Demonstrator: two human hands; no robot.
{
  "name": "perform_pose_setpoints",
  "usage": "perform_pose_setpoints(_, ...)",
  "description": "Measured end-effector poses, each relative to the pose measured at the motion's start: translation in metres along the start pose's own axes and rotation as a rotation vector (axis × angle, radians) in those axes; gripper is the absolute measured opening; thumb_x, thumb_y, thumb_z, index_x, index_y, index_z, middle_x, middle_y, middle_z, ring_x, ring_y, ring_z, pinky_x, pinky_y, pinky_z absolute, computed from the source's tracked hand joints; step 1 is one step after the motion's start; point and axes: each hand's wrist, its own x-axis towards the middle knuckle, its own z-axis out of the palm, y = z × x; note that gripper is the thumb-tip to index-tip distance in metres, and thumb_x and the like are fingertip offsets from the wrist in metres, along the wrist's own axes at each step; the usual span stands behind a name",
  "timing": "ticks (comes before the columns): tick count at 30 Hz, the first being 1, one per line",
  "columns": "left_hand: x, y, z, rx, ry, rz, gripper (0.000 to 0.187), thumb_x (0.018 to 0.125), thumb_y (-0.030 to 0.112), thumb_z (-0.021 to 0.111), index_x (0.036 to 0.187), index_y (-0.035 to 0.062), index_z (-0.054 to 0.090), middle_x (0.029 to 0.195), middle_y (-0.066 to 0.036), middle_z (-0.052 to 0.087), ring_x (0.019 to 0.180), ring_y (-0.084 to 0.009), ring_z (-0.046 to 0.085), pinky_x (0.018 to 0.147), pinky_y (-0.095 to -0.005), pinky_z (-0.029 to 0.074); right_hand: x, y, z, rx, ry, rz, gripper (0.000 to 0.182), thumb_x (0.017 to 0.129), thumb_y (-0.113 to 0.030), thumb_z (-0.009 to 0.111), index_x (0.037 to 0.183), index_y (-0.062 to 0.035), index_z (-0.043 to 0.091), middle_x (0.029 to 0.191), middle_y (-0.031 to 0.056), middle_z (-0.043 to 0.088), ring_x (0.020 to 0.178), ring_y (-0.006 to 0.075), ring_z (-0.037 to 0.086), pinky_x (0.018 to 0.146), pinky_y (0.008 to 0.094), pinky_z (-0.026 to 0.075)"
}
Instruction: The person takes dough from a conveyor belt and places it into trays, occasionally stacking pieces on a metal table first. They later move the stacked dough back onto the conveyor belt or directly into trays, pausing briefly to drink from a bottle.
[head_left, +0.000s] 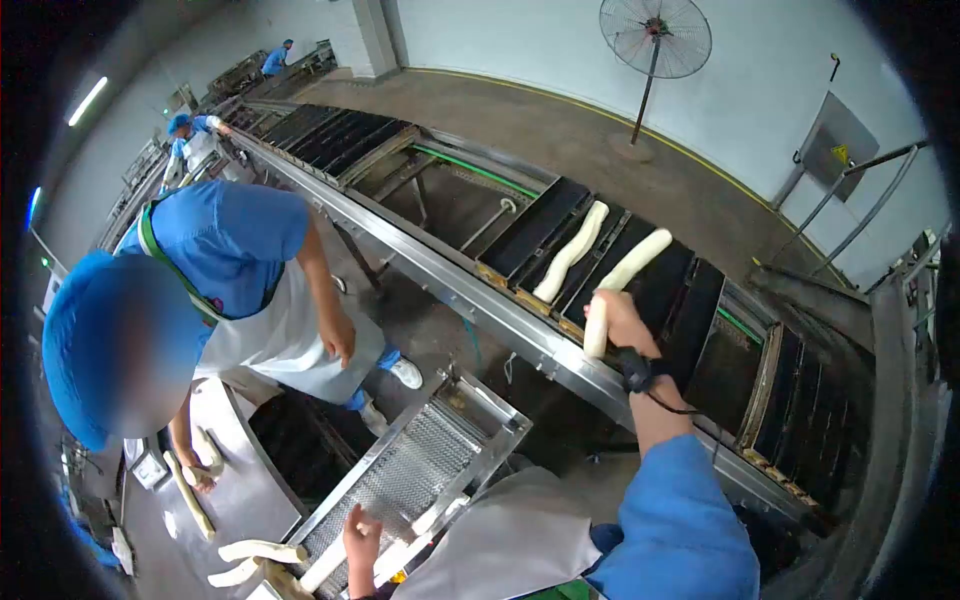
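My right hand (pixel 620 322) is wrapped round a long pale dough roll (pixel 640 258), its near end hanging past the edge of a black baking tray (pixel 673 305) on the conveyor. Another dough roll (pixel 573 252) lies lengthwise in the tray to its left. Low in the view, my left hand (pixel 362 540) hovers over the small mesh belt (pixel 405 475), its fingers loosely bent and apart with nothing visible in them. Beside it on the belt lie a dough roll (pixel 325 565) and a second, partly hidden dough roll (pixel 437 513).
The conveyor's metal rail (pixel 450 275) runs diagonally between me and the trays. A co-worker in blue (pixel 225 240) stands at left, one hand on dough at a steel table (pixel 265 495). Several dough pieces (pixel 262 550) lie by the belt's end. A standing fan (pixel 655 40) is beyond.
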Motion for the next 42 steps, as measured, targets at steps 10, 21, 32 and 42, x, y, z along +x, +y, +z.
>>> perform_pose_setpoints(10,-0.034,-0.005,-0.036,0.724,0.052,-0.210,0.068,0.073,0.022,0.075,0.137,0.0184,0.052,0.141,-0.008,0.052,0.133,-0.0305,0.046,0.100,-0.0661,0.036,0.089,0.073,0.075,0.030,0.229,-0.128,0.034,0.080,-0.012,0.068,0.107,0.0038,0.057,0.096,0.0115,0.060,0.092,0.0225,0.060,0.079,0.0376,0.052)
perform_pose_setpoints(21,-0.040,0.017,-0.043,0.785,0.102,-0.371,0.064,0.071,0.019,0.074,0.132,0.0198,0.056,0.134,-0.004,0.056,0.134,-0.0264,0.045,0.101,-0.0725,0.032,0.052,0.041,0.131,-0.783,0.378,0.108,0.087,0.081,-0.008,0.068,0.150,0.0003,0.016,0.140,0.0374,0.036,0.128,0.0490,0.044,0.108,0.0499,0.042)
perform_pose_setpoints(32,-0.010,0.015,-0.042,0.776,0.083,-0.133,0.047,0.067,0.030,0.080,0.107,0.0087,0.066,0.107,-0.013,0.067,0.105,-0.0372,0.062,0.095,-0.0516,0.044,-0.121,0.072,0.087,-0.942,0.033,-0.881,0.047,0.071,0.007,0.062,0.116,-0.0048,0.060,0.114,0.0175,0.059,0.112,0.0388,0.052,0.099,0.0463,0.041)
perform_pose_setpoints(42,0.017,0.209,0.011,-0.536,-0.666,-0.431,0.042,0.094,0.025,0.064,0.123,-0.0051,0.058,0.095,-0.007,0.067,0.083,-0.0158,0.065,0.074,-0.0287,0.052,-0.223,0.132,0.140,-0.378,-0.985,0.830,0.050,0.098,-0.048,0.056,0.121,-0.0041,0.063,0.107,0.0115,0.069,0.098,0.0233,0.068,0.083,0.0365,0.056)
